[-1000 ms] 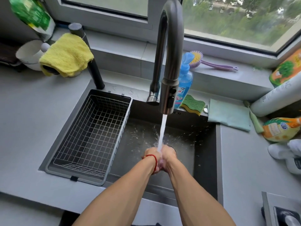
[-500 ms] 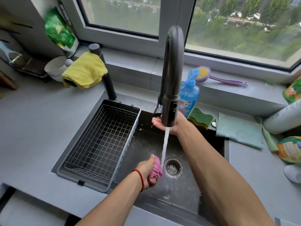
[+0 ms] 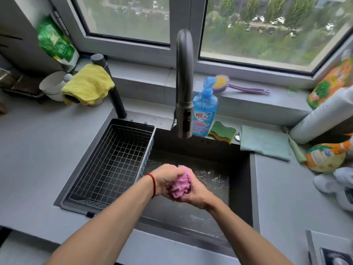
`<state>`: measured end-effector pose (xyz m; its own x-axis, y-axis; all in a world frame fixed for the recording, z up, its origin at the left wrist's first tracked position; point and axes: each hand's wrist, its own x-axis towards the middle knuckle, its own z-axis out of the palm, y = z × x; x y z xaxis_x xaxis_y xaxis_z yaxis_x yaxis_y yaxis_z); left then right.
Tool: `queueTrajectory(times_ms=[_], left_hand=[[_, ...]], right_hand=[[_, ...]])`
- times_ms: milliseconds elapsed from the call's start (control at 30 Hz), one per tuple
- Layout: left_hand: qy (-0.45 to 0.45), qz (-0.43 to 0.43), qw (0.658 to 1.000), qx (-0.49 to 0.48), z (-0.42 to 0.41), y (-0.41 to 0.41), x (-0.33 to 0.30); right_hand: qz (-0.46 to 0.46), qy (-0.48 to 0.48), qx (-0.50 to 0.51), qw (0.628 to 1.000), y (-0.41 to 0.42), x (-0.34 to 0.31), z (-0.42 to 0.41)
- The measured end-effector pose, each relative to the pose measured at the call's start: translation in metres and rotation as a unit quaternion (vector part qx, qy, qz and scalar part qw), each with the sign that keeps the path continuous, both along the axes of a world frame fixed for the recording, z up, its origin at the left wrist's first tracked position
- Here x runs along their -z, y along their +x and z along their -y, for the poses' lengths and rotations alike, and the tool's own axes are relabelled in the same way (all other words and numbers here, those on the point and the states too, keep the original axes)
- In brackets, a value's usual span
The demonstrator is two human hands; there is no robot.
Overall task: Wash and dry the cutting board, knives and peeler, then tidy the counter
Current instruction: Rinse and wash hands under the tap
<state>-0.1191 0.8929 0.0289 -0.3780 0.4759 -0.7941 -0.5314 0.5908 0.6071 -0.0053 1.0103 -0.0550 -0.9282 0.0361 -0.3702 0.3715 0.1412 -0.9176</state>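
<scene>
Left hand [image 3: 166,178], right hand [image 3: 196,190] squeeze pink cloth [image 3: 180,185] over sink [image 3: 238,188]

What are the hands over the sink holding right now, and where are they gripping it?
A wadded pink cloth, squeezed between the left hand and the right hand, which wrap its opposite sides.

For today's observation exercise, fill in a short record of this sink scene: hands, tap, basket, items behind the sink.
hands: left hand and right hand together squeeze a pink cloth over the sink
tap: tap shows no water running
basket: wire basket sits in the sink's left side, nothing in it
behind sink: blue soap bottle, green sponge, pale green cloth
</scene>
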Motion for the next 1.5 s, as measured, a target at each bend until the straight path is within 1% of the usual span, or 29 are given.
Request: queueTrajectory(times_ms=[67,133,167,200,233,267,300,333,367,433,500,567,633,700,733,833,867,933,1033,1067,1100,1133,1167,1233,1300,1333,1367,1400,1500], left_hand=[[-0.003,-0.173,0.982,0.078,0.002,-0.012,-0.005],[-0.073,-0.367,0.914,0.156,0.01,-0.025,-0.011],[-0.095,-0.413,0.893,0.153,0.015,-0.03,-0.012],[-0.097,-0.42,0.892,0.136,0.02,-0.034,-0.011],[-0.074,-0.388,0.912,0.112,0.025,-0.037,-0.008],[-0.027,-0.318,0.945,0.079,0.027,-0.037,-0.008],[0.027,-0.227,0.972,0.049,0.027,-0.033,-0.007],[0.073,-0.15,0.985,0.031,0.024,-0.026,-0.007],[0.104,-0.104,0.989,0.023,0.02,-0.019,-0.007],[0.133,-0.075,0.988,0.011,0.013,-0.01,-0.007],[0.157,-0.049,0.986,-0.041,0.011,-0.011,-0.005],[0.164,-0.024,0.98,-0.113,0.019,-0.024,0.0],[0.148,-0.089,0.979,-0.104,0.033,-0.034,0.011],[0.086,-0.209,0.974,0.003,0.042,-0.039,0.022],[0.069,-0.223,0.97,0.066,0.043,-0.036,0.026],[0.139,-0.121,0.962,0.199,0.036,-0.021,0.035],[0.164,-0.118,0.952,0.232,0.031,-0.016,0.04],[0.189,-0.157,0.942,0.231,0.021,-0.005,0.048],[0.172,-0.138,0.964,0.145,0.01,0.001,0.047],[0.164,-0.187,0.957,0.152,0.008,-0.003,0.046],[0.167,-0.282,0.926,0.187,0.006,-0.01,0.048],[0.18,-0.376,0.878,0.236,0.005,-0.016,0.047],[0.192,-0.462,0.81,0.305,0.002,-0.019,0.044],[0.187,-0.576,0.671,0.428,-0.005,-0.015,0.036],[0.156,-0.639,0.553,0.512,-0.012,-0.011,0.036],[0.133,-0.648,0.516,0.544,-0.011,-0.012,0.035],[0.11,-0.65,0.498,0.563,-0.008,-0.014,0.033],[0.086,-0.652,0.489,0.573,-0.007,-0.017,0.036],[0.034,-0.646,0.47,0.6,-0.006,-0.021,0.04]], right_hand=[[0.01,0.015,0.096,0.995,0.004,-0.001,0.004],[0.051,0.093,0.104,0.989,0.011,-0.006,-0.001],[0.058,0.162,0.085,0.981,0.014,-0.01,-0.007],[0.069,0.235,0.056,0.968,0.017,-0.012,-0.013],[0.079,0.303,0.021,0.949,0.017,-0.015,-0.017],[0.078,0.347,-0.003,0.935,0.014,-0.019,-0.018],[0.073,0.346,-0.012,0.935,0.01,-0.023,-0.012],[0.064,0.305,-0.014,0.95,0.003,-0.029,-0.004],[0.061,0.242,-0.01,0.968,-0.004,-0.035,0.008],[0.071,0.167,0.037,0.983,-0.013,-0.037,0.025],[0.056,0.167,0.116,0.977,-0.015,-0.036,0.025],[0.074,0.149,0.199,0.966,-0.013,-0.042,0.014],[0.102,0.105,0.228,0.963,-0.011,-0.052,0.004],[0.104,0.076,0.227,0.965,-0.012,-0.065,0.001],[0.096,0.074,0.225,0.967,-0.014,-0.069,-0.001],[0.07,0.039,0.226,0.971,-0.021,-0.08,-0.005],[0.072,0.006,0.231,0.97,-0.023,-0.081,-0.005],[0.089,-0.099,0.254,0.958,-0.021,-0.083,-0.006],[0.09,-0.301,0.25,0.916,-0.004,-0.079,-0.029],[0.095,-0.341,0.243,0.903,0.004,-0.076,-0.038],[0.108,-0.354,0.249,0.895,0.01,-0.071,-0.045],[0.132,-0.349,0.267,0.889,0.014,-0.063,-0.047],[0.164,-0.349,0.276,0.88,0.016,-0.053,-0.044],[0.213,-0.431,0.225,0.847,0.014,-0.033,-0.022],[0.239,-0.555,0.155,0.782,0.01,-0.019,0.002],[0.23,-0.596,0.137,0.757,0.009,-0.018,0.007],[0.216,-0.612,0.128,0.75,0.01,-0.017,0.005],[0.212,-0.597,0.118,0.764,0.009,-0.012,-0.002],[0.226,-0.456,0.048,0.86,0.005,-0.015,-0.016]])
